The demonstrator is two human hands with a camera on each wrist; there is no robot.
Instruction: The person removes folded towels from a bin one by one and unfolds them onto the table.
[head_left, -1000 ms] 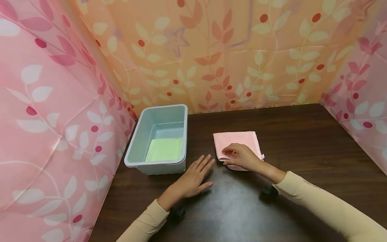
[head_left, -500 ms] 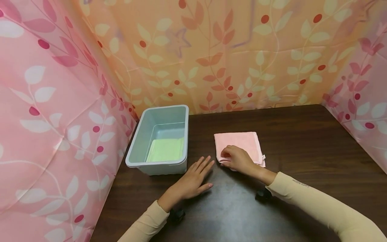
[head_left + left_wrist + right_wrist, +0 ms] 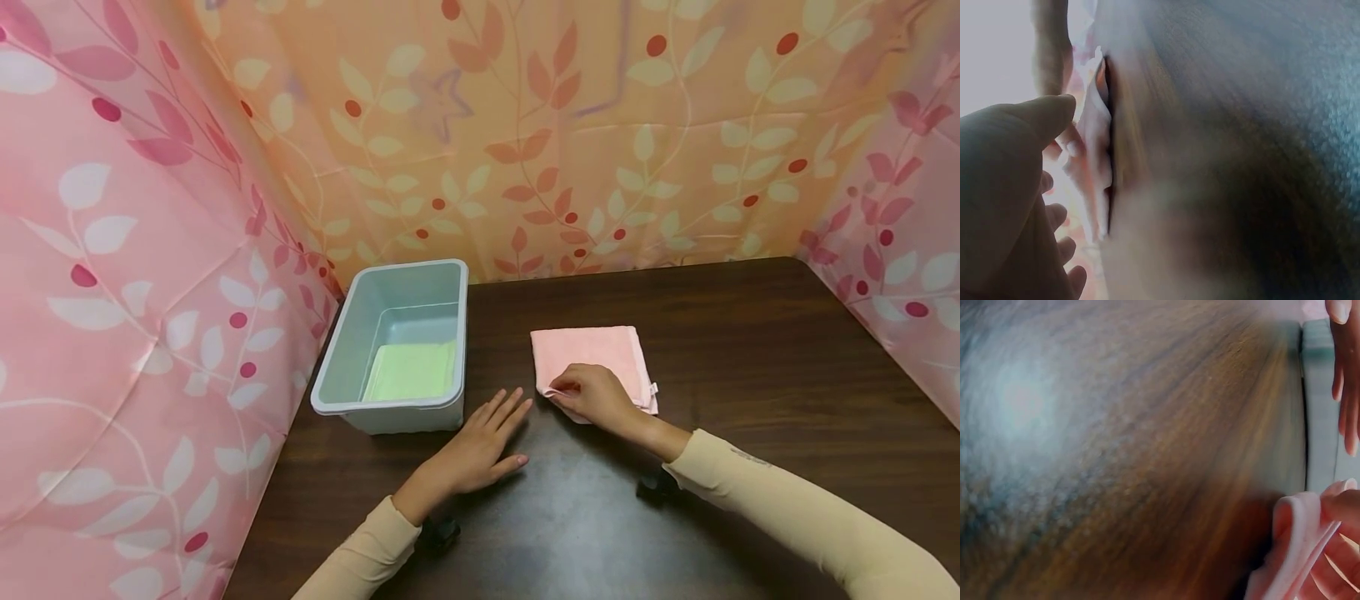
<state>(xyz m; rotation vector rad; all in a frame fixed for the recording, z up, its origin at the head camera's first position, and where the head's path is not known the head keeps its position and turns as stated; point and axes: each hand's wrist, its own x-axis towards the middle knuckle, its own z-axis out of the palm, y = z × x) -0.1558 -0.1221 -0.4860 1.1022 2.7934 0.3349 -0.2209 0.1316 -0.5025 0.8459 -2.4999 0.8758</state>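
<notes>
Head view: folded pink cloth (image 3: 592, 360) lies flat mid-table (image 3: 750, 400), nearly square, edges squared to the table. Right hand (image 3: 596, 395) pinches its near-left corner; left hand (image 3: 480, 446) rests flat, fingers straight.

Pink cloth (image 3: 592, 354), grey bin (image 3: 352, 350), green cloth (image 3: 411, 371)

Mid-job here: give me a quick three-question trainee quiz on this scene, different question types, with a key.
1. True or false: the right hand pinches the pink towel's near corner.
2. What lies inside the grey bin? A) green cloth B) pink towel C) nothing
3. Fill in: the left hand rests flat on the ____.

Key: 1 true. 2 A, the green cloth. 3 table.
</notes>
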